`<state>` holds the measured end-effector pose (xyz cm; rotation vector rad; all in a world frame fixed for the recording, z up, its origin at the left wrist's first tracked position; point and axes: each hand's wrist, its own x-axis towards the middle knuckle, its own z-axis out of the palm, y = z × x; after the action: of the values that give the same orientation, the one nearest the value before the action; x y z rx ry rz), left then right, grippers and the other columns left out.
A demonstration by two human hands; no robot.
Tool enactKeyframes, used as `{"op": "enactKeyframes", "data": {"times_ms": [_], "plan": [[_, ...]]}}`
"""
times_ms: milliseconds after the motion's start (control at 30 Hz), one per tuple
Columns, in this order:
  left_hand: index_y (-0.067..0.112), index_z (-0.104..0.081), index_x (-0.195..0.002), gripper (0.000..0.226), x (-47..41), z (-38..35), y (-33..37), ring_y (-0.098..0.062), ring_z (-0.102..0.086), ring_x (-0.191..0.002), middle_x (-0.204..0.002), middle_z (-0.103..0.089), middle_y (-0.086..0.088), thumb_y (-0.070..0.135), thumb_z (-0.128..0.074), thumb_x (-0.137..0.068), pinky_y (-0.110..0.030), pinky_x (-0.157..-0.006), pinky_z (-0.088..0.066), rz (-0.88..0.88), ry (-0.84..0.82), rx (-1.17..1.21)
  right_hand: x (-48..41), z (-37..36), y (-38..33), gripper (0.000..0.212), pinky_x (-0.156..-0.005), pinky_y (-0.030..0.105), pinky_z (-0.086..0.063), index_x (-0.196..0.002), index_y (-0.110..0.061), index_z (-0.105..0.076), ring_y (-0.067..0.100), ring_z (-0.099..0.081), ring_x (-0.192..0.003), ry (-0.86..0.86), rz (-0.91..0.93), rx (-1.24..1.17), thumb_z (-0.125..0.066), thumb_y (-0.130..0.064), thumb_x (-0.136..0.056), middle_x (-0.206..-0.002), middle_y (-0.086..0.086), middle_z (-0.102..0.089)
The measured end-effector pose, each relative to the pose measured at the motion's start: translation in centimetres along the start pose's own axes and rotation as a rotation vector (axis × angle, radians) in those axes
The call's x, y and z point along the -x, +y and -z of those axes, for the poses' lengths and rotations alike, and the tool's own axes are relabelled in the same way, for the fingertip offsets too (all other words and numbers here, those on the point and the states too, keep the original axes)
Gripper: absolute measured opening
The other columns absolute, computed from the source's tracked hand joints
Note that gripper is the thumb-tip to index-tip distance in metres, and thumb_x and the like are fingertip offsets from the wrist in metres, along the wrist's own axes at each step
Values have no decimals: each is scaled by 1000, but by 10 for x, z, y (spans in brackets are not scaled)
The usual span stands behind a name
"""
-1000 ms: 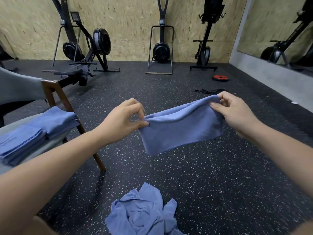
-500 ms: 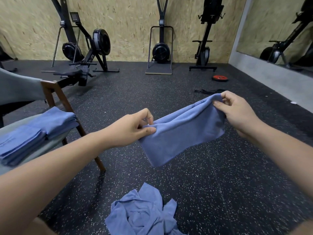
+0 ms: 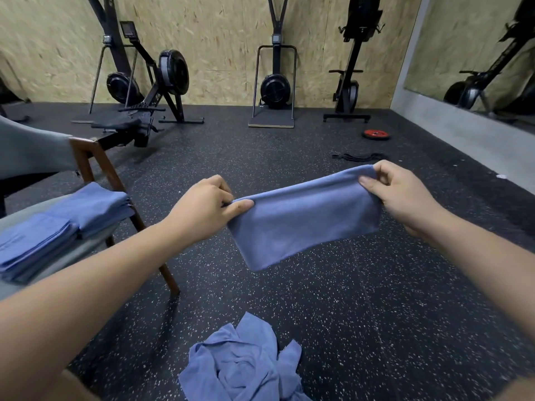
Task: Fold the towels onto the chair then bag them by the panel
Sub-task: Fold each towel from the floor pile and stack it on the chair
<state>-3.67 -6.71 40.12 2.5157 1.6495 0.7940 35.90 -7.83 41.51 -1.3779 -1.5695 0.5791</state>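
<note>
A blue towel, folded into a band, hangs in the air between my hands. My left hand pinches its left top corner and my right hand pinches its right top corner, a little higher. Two stacks of folded blue towels lie on the grey seat of a wooden chair at the left. A crumpled heap of blue towels lies on the floor below my hands.
Black speckled rubber floor all around. Rowing and ski machines stand along the wooden back wall. A red weight plate and a black strap lie on the floor at the right, near a mirror wall.
My left hand dipped and came back up, then slid a little left; the towel is pulled straighter and tauter between the two hands. The right hand has barely moved.
</note>
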Motion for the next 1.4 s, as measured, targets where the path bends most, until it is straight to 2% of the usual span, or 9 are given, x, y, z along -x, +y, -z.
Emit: {"op": "enactKeyframes", "data": {"times_ms": [167, 267, 433, 533, 600, 700, 967, 1200, 1400], "plan": [[14, -48, -56, 66, 2, 10, 5, -16, -43, -50, -55, -52, 0, 64, -73, -92, -31, -47, -29, 207, 8, 60, 2, -3, -4, 26, -75, 43, -42, -95, -23, -65, 20, -55, -80, -26, -8, 3, -66, -49, -91, -99, 25, -68], [12, -60, -60, 54, 4, 12, 5, -9, -37, -43, -51, -49, 3, 54, -87, -83, -23, -41, -27, 333, 40, 273, 1, -6, -6, 27, -77, 43, -42, -95, -23, -66, 21, -54, -83, -18, -1, -21, -66, -50, -89, -102, 27, -66], [20, -59, -84, 47, -1, 11, 2, -11, -49, -62, -67, -63, 6, 39, -99, -67, -31, -60, -37, 360, 97, 551, 3, -9, -9, 22, -72, 40, -34, -91, -23, -66, 17, -44, -76, -6, 43, -55, -68, -43, -100, -79, 5, -51], [30, -65, -102, 47, 0, 9, -3, -13, -60, -72, -84, -73, -2, 39, -99, -70, -35, -68, -44, 382, -17, 574, 4, -9, -11, 33, -68, 38, -29, -80, -24, -62, 14, -38, -71, 20, 61, -52, -63, -43, -106, -73, -3, -45], [25, -75, -99, 31, 2, 9, -4, -16, -59, -75, -83, -73, -1, 42, -93, -80, -35, -74, -43, 355, -147, 596, 5, -9, -11, 35, -67, 37, -29, -78, -25, -61, 11, -39, -69, 42, 56, -65, -62, -44, -107, -71, -7, -46], [15, -73, -91, 32, 6, 11, -1, -18, -54, -84, -85, -64, -1, 46, -80, -94, -40, -81, -41, 352, -258, 738, 4, -8, -9, 25, -68, 36, -34, -89, -26, -66, 12, -45, -70, 69, 47, -66, -62, -44, -107, -75, -4, -55], [26, -75, -90, 14, 4, 14, 15, -11, -63, -89, -95, -71, 7, 28, -71, -102, -36, -91, -49, 383, -110, 1156, 2, -5, -5, 22, -75, 39, -39, -98, -23, -68, 15, -51, -77, 145, 1, -115, -63, -43, -105, -80, 0, -61], [11, -68, -88, 23, 2, 5, 28, -14, -53, -67, -73, -64, 0, 30, -78, -95, -32, -60, -45, 356, 116, 822, 13, -21, -24, 26, -75, 39, -41, -93, -16, -70, 14, -53, -77, 138, 35, -78, -68, -40, -101, -90, 21, -68], [21, -63, -78, 30, 5, 2, 56, -12, -53, -63, -69, -64, 8, 43, -79, -90, -32, -58, -44, 347, 41, 713, 37, -54, -47, 19, -65, 31, -39, -87, -15, -72, 5, -47, -63, 16, 28, -82, -77, -30, -98, -64, -15, -58]]}}
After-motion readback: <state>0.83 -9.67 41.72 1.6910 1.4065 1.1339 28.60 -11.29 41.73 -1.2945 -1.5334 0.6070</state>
